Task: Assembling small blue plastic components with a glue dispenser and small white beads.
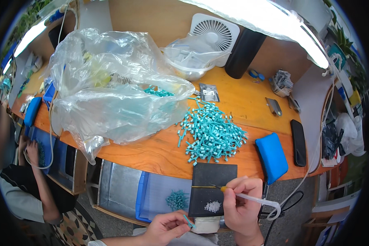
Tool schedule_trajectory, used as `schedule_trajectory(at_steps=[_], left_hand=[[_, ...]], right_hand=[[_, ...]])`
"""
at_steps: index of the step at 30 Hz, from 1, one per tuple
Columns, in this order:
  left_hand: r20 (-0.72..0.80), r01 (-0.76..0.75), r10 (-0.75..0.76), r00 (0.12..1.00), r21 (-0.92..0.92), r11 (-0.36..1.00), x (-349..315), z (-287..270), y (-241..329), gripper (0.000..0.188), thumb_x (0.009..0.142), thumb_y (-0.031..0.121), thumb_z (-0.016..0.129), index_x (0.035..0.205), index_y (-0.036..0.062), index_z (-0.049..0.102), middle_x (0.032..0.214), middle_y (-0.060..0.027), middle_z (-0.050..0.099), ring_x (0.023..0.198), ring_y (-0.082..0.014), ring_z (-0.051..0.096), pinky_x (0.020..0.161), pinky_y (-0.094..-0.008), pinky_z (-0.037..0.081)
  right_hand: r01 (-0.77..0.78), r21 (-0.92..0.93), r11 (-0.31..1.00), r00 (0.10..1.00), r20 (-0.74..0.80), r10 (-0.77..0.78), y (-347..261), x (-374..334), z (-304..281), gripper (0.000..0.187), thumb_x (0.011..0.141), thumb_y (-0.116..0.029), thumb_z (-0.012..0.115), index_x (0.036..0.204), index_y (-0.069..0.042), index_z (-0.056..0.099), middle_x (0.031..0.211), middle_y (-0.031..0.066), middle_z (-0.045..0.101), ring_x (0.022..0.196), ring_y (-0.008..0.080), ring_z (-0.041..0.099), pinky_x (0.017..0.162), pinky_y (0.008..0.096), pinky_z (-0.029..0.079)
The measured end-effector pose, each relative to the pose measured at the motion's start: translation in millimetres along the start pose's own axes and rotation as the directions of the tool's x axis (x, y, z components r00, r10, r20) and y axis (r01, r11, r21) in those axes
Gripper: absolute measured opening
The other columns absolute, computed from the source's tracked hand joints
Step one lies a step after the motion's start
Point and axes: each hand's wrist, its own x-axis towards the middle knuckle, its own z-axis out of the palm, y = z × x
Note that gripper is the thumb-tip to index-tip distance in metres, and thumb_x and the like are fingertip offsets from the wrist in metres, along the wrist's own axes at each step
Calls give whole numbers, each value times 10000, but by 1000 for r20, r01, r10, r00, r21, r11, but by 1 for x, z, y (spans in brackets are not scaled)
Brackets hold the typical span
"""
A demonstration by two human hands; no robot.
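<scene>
Between its thumb and fingertips, my left hand [164, 229] pinches a small teal stick-like piece [189, 221]. My right hand [244, 205] is closed around a needle-tipped suction pen [223, 189] with a yellow collar and a whitish hose, its thin tip pointing left over a black pad [209, 172]. Tiny white bits [212, 206] lie together on the pad's near part. Beyond the pad, a large heap of teal pieces with pale ends [211, 131] covers part of the wooden table. Left of the pad, a blue tray [140, 197] holds a smaller cluster of teal pieces [177, 199].
A big clear plastic bag [119, 110] with more teal pieces spreads over the table's left. A blue pouch [272, 158] and a black phone [298, 143] lie at right. A white fan [215, 35] and black cylinder [245, 53] stand behind. Another person's arm [45, 188] is at far left.
</scene>
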Motion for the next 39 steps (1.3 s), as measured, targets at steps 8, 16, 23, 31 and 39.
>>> schedule_trajectory(at_steps=[8,16,23,31,39], left_hand=[[7,-6,6,1000,-19,1000,1,0,0,93,840,108,563,850,19,539,666,19,467,560,-44,414,485,-179,325],[6,17,-17,1000,-12,1000,1,1,2,110,837,125,573,854,19,548,666,22,465,547,-43,406,480,-179,317],[26,19,-18,1000,-39,999,2,1,2,119,843,137,566,858,21,549,667,21,466,552,-41,405,480,-178,314],[16,-9,10,1000,-58,998,0,-1,-3,116,843,138,566,855,24,549,671,15,470,542,-43,401,468,-173,307],[36,13,-9,999,-117,993,2,-7,-11,71,827,43,550,890,14,565,815,-49,514,550,-70,453,466,-189,346]], right_hand=[[-35,-26,999,999,40,36,-2,2,1,194,812,58,463,885,-31,307,772,112,482,606,63,404,515,172,336],[-12,-28,1000,999,44,14,-2,3,1,189,818,45,467,887,-33,309,769,102,480,592,52,385,506,167,319],[-30,-13,999,999,32,30,-5,3,2,189,814,51,466,885,-33,312,761,97,477,592,49,381,507,164,314],[99,-1,995,994,-51,-99,3,-11,0,212,802,8,502,850,-39,300,687,93,469,552,91,405,484,199,340],[139,401,905,979,80,-186,-20,-34,-13,227,800,10,503,814,-57,287,656,121,463,524,155,422,500,295,386]])
